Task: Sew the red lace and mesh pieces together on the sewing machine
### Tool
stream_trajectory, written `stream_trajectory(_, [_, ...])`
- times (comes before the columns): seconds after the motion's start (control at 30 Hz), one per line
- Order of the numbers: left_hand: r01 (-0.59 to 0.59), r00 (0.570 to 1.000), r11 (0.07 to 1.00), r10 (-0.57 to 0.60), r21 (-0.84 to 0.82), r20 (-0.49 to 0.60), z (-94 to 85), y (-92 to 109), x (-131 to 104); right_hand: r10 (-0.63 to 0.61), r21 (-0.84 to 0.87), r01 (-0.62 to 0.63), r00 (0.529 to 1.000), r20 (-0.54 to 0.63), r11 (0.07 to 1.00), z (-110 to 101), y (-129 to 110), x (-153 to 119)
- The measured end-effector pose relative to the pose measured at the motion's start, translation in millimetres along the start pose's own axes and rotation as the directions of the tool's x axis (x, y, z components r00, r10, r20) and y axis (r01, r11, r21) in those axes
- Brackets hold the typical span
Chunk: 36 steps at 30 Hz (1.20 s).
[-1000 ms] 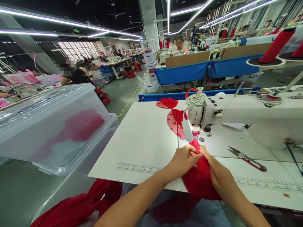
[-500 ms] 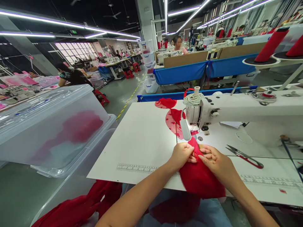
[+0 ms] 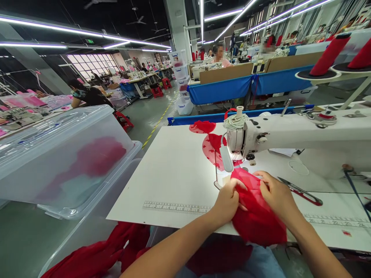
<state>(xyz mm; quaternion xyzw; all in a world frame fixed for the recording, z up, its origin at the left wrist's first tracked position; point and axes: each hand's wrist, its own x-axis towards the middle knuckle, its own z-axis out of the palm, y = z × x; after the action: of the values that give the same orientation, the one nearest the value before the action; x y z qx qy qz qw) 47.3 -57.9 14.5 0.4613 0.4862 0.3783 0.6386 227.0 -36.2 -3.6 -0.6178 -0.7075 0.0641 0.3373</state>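
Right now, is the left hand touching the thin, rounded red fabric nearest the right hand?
Touching. The head view shows the left hand gripping the red fabric at its left side.

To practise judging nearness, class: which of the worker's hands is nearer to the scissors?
The right hand: it is just beside the scissors. The left hand is farther off, across the red fabric.

Lidded translucent bin (image 3: 68, 141), red stool (image 3: 157, 91), stacked plastic boxes (image 3: 182, 85), person in black (image 3: 91, 96)

Barred window (image 3: 92, 63) far left; strip lights (image 3: 52, 29) overhead; grey floor (image 3: 159, 133) with yellow-striped line (image 3: 155, 131).
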Motion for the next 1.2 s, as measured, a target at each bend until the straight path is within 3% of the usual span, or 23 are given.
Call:
stream_trajectory(0.1, [0.045, 0.998, 0.999, -0.044, -0.021, 0.034, 8.7, -2, -2, -0.054, -0.024, 0.054, 0.998, -0.032, 0.998, 2, -7, 4])
stream_trajectory(0.2, [0.05, 0.999, 0.998, -0.051, -0.048, -0.008, 10.4, -2, -1, -0.241, 0.116, 0.229, 0.966, 0.095, 0.966, 7, -18, 10])
stream_trajectory(0.27, [0.033, 0.997, 0.999, -0.036, -0.04, -0.07, 9.4, -3, 0, -0.31, 0.187, 0.278, 0.934, 0.177, 0.942, 12, -22, 15])
stream_trajectory(0.43, [-0.009, 0.982, 0.997, 0.023, 0.075, -0.185, 10.1, -6, 2, -0.298, 0.188, 0.259, 0.928, 0.225, 0.947, 18, -17, 25])
stream_trajectory(0.53, [-0.017, 0.984, 0.98, 0.051, 0.197, -0.17, 2.1, 2, 2, -0.332, 0.202, 0.284, 0.904, 0.268, 0.937, 19, -12, 31])
stream_trajectory(0.6, [-0.034, 0.987, 0.946, 0.082, 0.322, -0.137, -13.1, 15, 3, -0.357, 0.204, 0.307, 0.887, 0.294, 0.93, 17, -8, 34])
stream_trajectory(0.73, [-0.086, 0.975, 0.788, 0.193, 0.61, -0.111, -50.9, 41, 7, -0.417, 0.206, 0.368, 0.852, 0.317, 0.907, 15, 3, 38])
stream_trajectory(0.8, [-0.094, 0.962, 0.69, 0.248, 0.718, -0.112, -59.4, 47, 11, -0.435, 0.206, 0.387, 0.846, 0.307, 0.899, 16, 7, 38])
stream_trajectory(0.9, [-0.166, 0.957, 0.568, 0.289, 0.806, -0.007, -53.6, 45, 18, -0.461, 0.204, 0.416, 0.839, 0.289, 0.886, 20, 11, 37])
stream_trajectory(1.03, [-0.403, 0.906, 0.31, 0.267, 0.861, 0.328, -39.0, 35, 30, -0.523, 0.197, 0.486, 0.815, 0.251, 0.852, 22, 12, 35])
stream_trajectory(1.1, [-0.433, 0.885, 0.181, 0.269, 0.883, 0.379, -38.3, 30, 34, -0.542, 0.189, 0.509, 0.809, 0.228, 0.84, 22, 12, 35])
stream_trajectory(1.2, [-0.444, 0.865, 0.101, 0.31, 0.891, 0.395, -43.3, 25, 35, -0.558, 0.169, 0.532, 0.802, 0.212, 0.829, 22, 12, 35])
